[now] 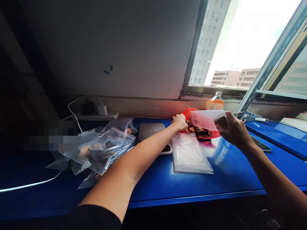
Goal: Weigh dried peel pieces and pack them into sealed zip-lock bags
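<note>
My left hand [179, 122] is closed on the left edge of a red plastic bag [189, 111] that lies open with brown, dried-looking pieces [198, 130] inside. Over the bag's right side, my right hand [230, 127] pinches a clear plastic bag [203, 118], which hangs sideways above the brown pieces. A stack of flat clear bags [190, 156] lies in front of the red bag. Left of the stack, partly behind my left forearm, is a kitchen scale [150, 130] with crumbs on its dark plate.
Several filled zip bags [103, 150] are heaped at the left of the blue table [230, 179]. An orange drink bottle [216, 101] stands behind the red bag. A phone [261, 145] lies beyond my right wrist. A white cable [33, 185] crosses the left side.
</note>
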Demonstrator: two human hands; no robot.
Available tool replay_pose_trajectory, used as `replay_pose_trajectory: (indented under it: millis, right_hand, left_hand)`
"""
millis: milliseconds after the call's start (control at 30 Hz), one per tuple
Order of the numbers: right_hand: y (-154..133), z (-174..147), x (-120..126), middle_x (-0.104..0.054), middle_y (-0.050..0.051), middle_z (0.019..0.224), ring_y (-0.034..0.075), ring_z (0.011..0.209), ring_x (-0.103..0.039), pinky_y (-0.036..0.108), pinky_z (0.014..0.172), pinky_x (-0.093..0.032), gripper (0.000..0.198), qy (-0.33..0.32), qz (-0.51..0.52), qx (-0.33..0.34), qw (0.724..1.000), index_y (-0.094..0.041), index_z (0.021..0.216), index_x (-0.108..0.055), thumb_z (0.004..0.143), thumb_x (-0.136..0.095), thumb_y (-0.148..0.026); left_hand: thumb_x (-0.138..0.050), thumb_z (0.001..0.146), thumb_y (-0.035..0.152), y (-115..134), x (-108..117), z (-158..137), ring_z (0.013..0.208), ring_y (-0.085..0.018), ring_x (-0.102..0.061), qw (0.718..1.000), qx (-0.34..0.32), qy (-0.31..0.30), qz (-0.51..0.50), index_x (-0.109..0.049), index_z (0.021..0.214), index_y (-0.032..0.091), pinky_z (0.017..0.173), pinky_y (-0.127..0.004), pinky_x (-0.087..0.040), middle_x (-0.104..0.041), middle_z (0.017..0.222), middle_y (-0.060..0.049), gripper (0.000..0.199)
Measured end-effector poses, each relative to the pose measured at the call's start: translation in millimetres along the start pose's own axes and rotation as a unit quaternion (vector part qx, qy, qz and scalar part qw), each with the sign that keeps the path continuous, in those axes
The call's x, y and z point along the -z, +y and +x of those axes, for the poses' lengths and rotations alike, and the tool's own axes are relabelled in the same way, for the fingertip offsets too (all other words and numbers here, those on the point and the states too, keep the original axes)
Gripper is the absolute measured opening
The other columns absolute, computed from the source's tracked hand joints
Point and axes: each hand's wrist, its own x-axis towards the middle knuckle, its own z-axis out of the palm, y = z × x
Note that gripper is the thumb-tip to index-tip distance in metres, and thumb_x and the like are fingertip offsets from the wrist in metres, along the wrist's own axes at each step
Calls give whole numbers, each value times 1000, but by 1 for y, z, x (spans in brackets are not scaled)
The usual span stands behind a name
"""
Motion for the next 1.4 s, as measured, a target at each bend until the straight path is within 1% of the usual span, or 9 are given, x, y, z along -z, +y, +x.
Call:
replay_pose_trajectory:
  millis: [133, 300, 533, 633, 900, 1133, 1233, 1300, 1400]
  right_hand:
    - [-16, 8, 10, -66, 9, 105, 24, 79, -62, 28, 52, -29, 27, -57, -96, 70, 991, -22, 112, -48, 86, -43, -29]
    - [-34, 39, 16, -65, 13, 107, 25, 84, -61, 29, 58, -28, 29, -92, -168, 114, 975, -20, 115, -50, 90, -37, -26]
    - [-35, 90, 3, -67, 9, 97, 17, 77, -56, 25, 63, -34, 40, -167, -67, 111, 977, -19, 116, -57, 79, -63, -32]
    - [-35, 95, 2, -67, 8, 93, 15, 73, -54, 26, 64, -34, 30, -161, -57, 105, 980, -20, 109, -62, 81, -60, -31]
    - [-36, 88, 16, -68, 12, 93, 19, 73, -55, 30, 64, -33, 25, -96, -83, 44, 991, -20, 103, -66, 84, -51, -29]
    - [-45, 67, 33, -68, 13, 94, 23, 78, -60, 33, 67, -38, 27, 33, -82, -6, 996, -20, 104, -64, 87, -47, -32]
    - [-46, 61, 38, -67, 11, 88, 25, 81, -61, 37, 73, -43, 24, 113, -16, -42, 993, -19, 99, -64, 86, -48, -33]
    - [-48, 59, 40, -66, 9, 83, 24, 78, -63, 39, 74, -46, 22, 156, 112, -54, 980, -19, 96, -64, 85, -50, -33]
    - [-61, 53, 42, -64, 6, 77, 19, 66, -63, 35, 65, -49, 21, 153, 351, -67, 921, -20, 96, -61, 83, -54, -35]
  left_hand:
    - [-66, 77, 23, -15, 8, -9, 115, -33, -57, 1000, -13, 18, 2, -42, 130, 12, 88, -37, -49, -61, 120, -21, 59]
    - [-65, 76, 21, -30, 14, -16, 114, -34, -58, 999, -34, 30, 8, -38, 133, 14, 89, -38, -47, -61, 121, -21, 63]
    - [-39, 92, 38, -36, 13, -23, 107, -31, -62, 997, -45, 62, 17, -47, 126, 16, 85, -38, -48, -65, 113, -19, 41]
    - [-49, 86, 51, -28, 13, -20, 110, -34, -60, 996, -42, 74, 21, -55, 118, 14, 87, -40, -48, -64, 115, -20, 50]
    - [-69, 72, 20, -30, 18, -9, 97, -30, -66, 998, -7, 58, -3, -70, 97, 12, 77, -31, -50, -70, 100, -20, 26]
    - [-64, 78, 39, -34, 36, -12, 93, -28, -66, 997, -53, 24, -42, -70, 90, 11, 76, -29, -48, -71, 95, -16, 31]
    - [-56, 83, 47, -34, 47, -15, 101, -30, -63, 995, -74, 26, -66, -65, 101, 7, 81, -32, -47, -67, 109, -21, 44]
    - [-52, 85, 49, -36, 56, -23, 107, -27, -61, 992, -89, 33, -88, -58, 114, 9, 84, -30, -47, -62, 119, -20, 50]
    - [-48, 89, 46, -46, 71, -43, 106, -18, -60, 979, -126, 35, -155, -49, 125, 15, 83, -23, -46, -61, 125, -13, 47]
